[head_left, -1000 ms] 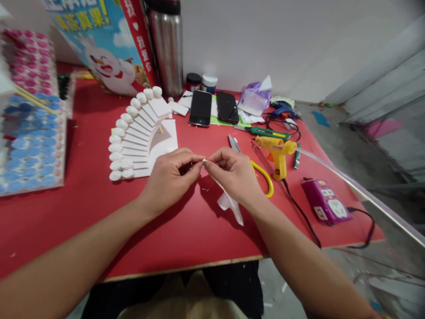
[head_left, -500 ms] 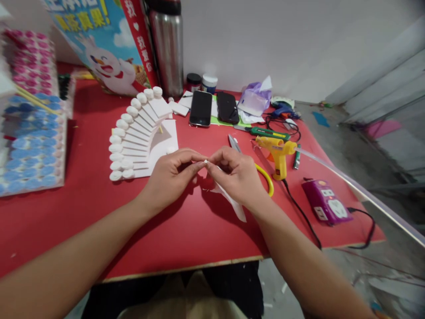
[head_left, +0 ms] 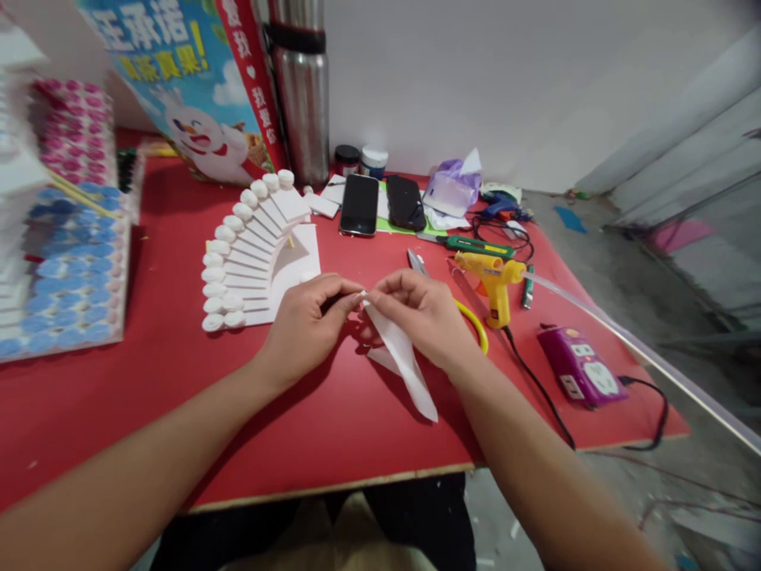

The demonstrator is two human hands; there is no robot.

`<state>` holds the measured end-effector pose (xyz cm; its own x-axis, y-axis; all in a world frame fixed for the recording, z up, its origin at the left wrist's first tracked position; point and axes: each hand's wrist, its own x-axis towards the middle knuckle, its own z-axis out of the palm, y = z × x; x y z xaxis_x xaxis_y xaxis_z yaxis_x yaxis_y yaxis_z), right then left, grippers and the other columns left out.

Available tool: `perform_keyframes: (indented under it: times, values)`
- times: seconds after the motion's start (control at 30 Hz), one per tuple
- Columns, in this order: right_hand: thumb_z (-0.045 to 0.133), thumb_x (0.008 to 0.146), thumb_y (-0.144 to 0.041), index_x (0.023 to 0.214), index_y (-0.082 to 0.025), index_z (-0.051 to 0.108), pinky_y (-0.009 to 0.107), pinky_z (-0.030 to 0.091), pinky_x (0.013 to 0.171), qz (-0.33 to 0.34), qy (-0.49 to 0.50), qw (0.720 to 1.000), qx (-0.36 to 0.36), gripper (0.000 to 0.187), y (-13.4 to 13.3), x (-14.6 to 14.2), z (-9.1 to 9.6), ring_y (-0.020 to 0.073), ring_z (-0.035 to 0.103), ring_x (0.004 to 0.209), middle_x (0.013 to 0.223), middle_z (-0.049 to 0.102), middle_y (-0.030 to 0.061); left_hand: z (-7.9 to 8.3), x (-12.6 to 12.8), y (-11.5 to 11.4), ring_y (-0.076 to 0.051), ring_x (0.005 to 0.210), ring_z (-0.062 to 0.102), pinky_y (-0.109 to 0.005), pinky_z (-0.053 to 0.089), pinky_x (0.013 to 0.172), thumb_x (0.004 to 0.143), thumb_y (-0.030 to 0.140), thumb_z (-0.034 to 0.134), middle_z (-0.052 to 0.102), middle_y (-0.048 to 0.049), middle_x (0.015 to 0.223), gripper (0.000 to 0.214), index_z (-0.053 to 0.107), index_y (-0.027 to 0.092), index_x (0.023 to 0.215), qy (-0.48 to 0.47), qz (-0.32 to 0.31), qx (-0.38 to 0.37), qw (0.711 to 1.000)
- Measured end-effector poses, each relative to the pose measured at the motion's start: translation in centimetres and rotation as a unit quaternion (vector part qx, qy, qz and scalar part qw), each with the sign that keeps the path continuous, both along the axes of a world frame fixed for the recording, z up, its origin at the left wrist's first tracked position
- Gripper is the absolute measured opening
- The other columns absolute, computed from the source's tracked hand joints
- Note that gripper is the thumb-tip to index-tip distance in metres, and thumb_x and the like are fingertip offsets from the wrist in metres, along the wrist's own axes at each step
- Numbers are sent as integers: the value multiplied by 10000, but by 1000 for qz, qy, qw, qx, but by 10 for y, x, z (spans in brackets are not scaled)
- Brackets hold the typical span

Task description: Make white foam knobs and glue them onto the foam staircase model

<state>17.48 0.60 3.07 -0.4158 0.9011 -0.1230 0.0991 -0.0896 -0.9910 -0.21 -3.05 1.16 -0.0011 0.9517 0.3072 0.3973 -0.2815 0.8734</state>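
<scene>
Near the middle of the red table (head_left: 285,436), my left hand (head_left: 309,325) pinches one end of a white paper strip (head_left: 404,357) between thumb and forefinger. My right hand (head_left: 422,317) grips the same end with its thumb and curled fingers, tip to tip with the left. From there the strip hangs loosely down and to the right over the table. To the left of my hands a curved fan of white slats (head_left: 250,277) stands on a white board, with small white rolled pieces (head_left: 226,233) along its outer edge. Scissors with a yellow handle (head_left: 476,325) lie partly behind my right hand.
A yellow glue gun (head_left: 493,281) with a long clear stick and a purple power socket (head_left: 579,369) are at the right. Phones (head_left: 359,205), a steel bottle (head_left: 303,111) and a purple tissue pack (head_left: 452,189) stand or lie behind. Trays of blue rolls (head_left: 77,277) sit left.
The white strip has turned and now shows more of its broad face, hanging lower. Both hands stay pinched together at its end. The view has tilted slightly upward.
</scene>
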Motion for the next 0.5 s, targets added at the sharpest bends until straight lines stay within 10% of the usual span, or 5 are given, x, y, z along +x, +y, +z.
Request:
perform_keyframes:
  times: [0.17,0.5]
  values:
    - [502,1019,-435,1125,-177,584,455,648,750,87,165,940,-285,291,11,5,4,262,782,773,864,773,105,2,-2,1,-175,782,683,-315,547,750,937,255,652,754,-36,854,122,752,197,896,-82,5,-56,995]
    - [714,922,-304,950,-138,675,359,656,683,129,209,918,-311,174,10,5,-1,117,626,610,786,668,2,0,-1,1,-177,813,690,-316,550,796,954,284,650,754,-36,848,153,762,202,890,-65,-10,-40,997]
